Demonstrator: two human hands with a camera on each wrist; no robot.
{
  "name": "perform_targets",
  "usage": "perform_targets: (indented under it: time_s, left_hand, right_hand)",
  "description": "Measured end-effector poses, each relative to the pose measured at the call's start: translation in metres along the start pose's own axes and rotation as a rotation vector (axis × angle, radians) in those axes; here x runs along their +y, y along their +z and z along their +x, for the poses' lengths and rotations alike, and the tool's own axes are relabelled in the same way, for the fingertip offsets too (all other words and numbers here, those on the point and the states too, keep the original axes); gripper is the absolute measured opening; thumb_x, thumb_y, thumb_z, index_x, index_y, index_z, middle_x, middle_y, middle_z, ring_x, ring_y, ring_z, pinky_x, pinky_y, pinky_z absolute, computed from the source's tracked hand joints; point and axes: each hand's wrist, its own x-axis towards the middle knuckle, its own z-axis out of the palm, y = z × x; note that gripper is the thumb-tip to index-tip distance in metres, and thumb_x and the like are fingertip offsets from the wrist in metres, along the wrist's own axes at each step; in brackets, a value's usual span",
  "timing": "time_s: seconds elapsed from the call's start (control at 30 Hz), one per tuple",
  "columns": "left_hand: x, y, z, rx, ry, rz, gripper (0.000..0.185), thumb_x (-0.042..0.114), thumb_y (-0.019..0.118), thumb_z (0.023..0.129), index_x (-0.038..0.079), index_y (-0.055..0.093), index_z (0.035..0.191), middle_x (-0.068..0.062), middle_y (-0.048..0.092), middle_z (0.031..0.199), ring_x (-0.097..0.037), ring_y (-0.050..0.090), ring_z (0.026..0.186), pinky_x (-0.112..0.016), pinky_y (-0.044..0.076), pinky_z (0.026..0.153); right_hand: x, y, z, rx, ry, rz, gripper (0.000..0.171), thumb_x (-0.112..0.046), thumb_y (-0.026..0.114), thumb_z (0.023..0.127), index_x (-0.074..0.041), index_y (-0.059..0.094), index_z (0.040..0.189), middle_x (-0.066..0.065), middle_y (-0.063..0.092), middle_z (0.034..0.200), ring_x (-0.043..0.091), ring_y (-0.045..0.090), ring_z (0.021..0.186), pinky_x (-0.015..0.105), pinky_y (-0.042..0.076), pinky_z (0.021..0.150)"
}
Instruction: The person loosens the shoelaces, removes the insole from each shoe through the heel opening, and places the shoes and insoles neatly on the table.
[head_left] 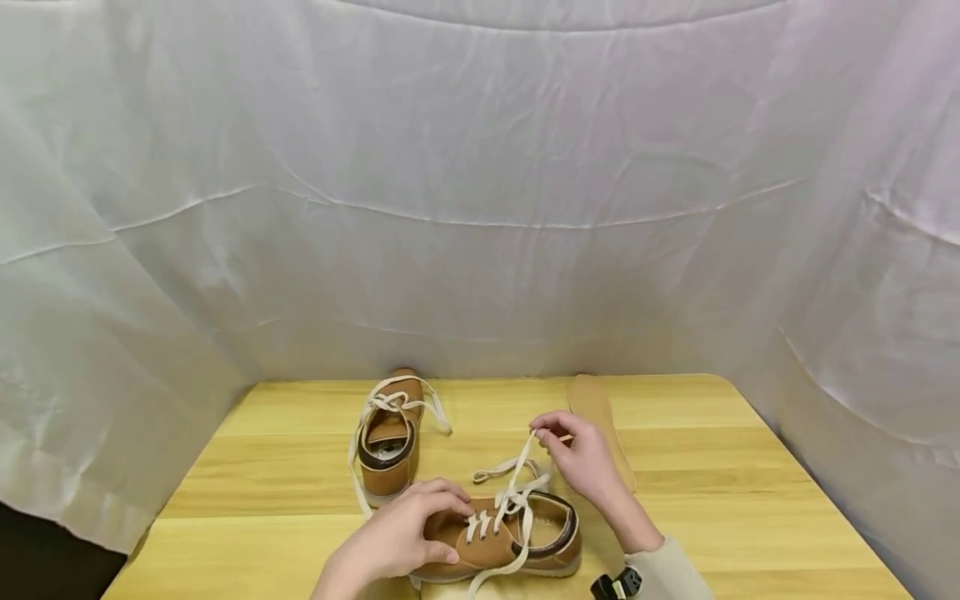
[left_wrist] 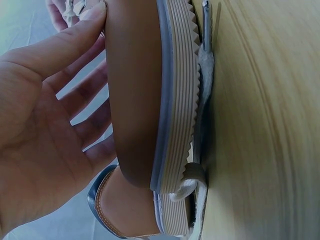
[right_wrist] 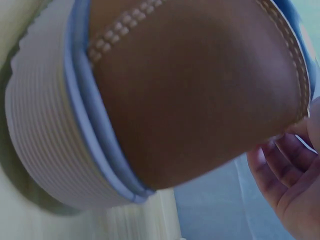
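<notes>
A brown leather shoe [head_left: 487, 542] with white laces lies sideways near the table's front, toe to the left and heel to the right. My left hand [head_left: 408, 529] holds its toe end, with the thumb on the near side and fingers across the far side. In the left wrist view, the thumb and fingers of that hand [left_wrist: 45, 120] stand around the brown toe [left_wrist: 135, 100]. Above the shoe opening, my right hand [head_left: 585, 454] pinches a white shoelace [head_left: 521, 460] and holds it up taut. The shoe's heel [right_wrist: 200, 95] hides much of that hand in the right wrist view.
A second brown shoe [head_left: 387, 479] stands farther back on the left, its white laces loose. Behind my right hand lies a tan insole [head_left: 592, 400]. The wooden table [head_left: 720, 492] is enclosed by grey-white cloth [head_left: 480, 275] at the back and sides.
</notes>
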Motion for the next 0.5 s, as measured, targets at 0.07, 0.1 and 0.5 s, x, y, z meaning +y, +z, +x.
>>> perform_targets:
  time_s: [0.07, 0.1, 0.5]
  left_hand:
    - [0.0, 0.001, -0.001, 0.0, -0.002, 0.0, 0.044, 0.025, 0.09, 0.081, 0.028, 0.074, 0.122, 0.012, 0.064, 0.132, -0.017, 0.059, 0.125, -0.044, 0.05, 0.106]
    - [0.0, 0.001, -0.001, -0.002, -0.002, -0.001, 0.044, 0.025, 0.09, 0.081, 0.028, 0.074, 0.122, 0.012, 0.064, 0.132, -0.017, 0.059, 0.125, -0.044, 0.05, 0.106]
    - [0.001, 0.001, -0.001, -0.003, 0.001, -0.005, 0.044, 0.026, 0.089, 0.082, 0.028, 0.074, 0.123, 0.011, 0.064, 0.132, -0.018, 0.059, 0.125, -0.044, 0.05, 0.106]
  right_hand:
    - [0.001, -0.003, 0.001, 0.03, 0.018, 0.01, 0.016, 0.006, 0.069, 0.095, -0.007, 0.077, 0.1, 0.006, 0.074, 0.089, 0.015, 0.067, 0.078, 0.026, 0.058, 0.068]
    - [0.002, -0.005, 0.001, 0.05, 0.026, 0.013, 0.016, 0.006, 0.069, 0.094, -0.007, 0.077, 0.101, 0.007, 0.074, 0.089, 0.016, 0.067, 0.077, 0.025, 0.058, 0.067]
    - [0.006, -0.028, 0.008, 0.167, 0.106, 0.037, 0.013, 0.002, 0.068, 0.097, -0.004, 0.077, 0.103, 0.012, 0.075, 0.094, 0.016, 0.068, 0.078, 0.02, 0.058, 0.066]
